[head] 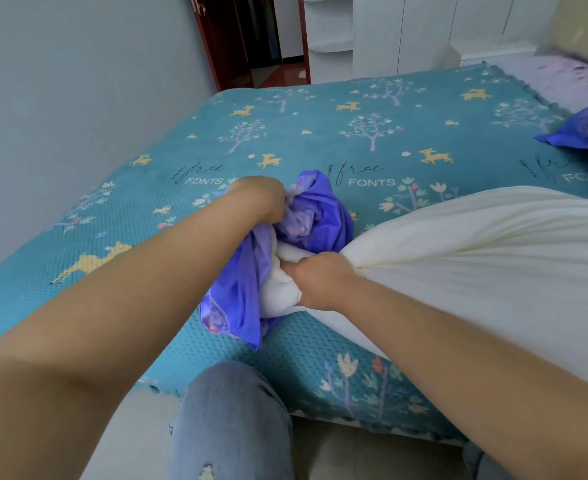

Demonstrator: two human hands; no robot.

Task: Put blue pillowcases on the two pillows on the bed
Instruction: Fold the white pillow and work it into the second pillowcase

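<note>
On the bed point(320, 126), left hand point(258, 199) grips a bunched blue pillowcase point(317, 216), right hand point(320, 282) pinches the bare pillow point(476, 258) corner at its mouth; another blue-cased pillow point(587, 133) looks finished.

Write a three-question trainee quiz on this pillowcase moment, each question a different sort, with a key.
1. True or false: the left hand grips the bunched blue pillowcase.
2. Multiple choice: what does the right hand hold? A) a gathered corner of the white pillow; B) the teal bedspread; C) nothing.
3. Fill in: a second blue-covered pillow lies at the far ____ edge of the view.

Key: 1 true; 2 A; 3 right.
</note>
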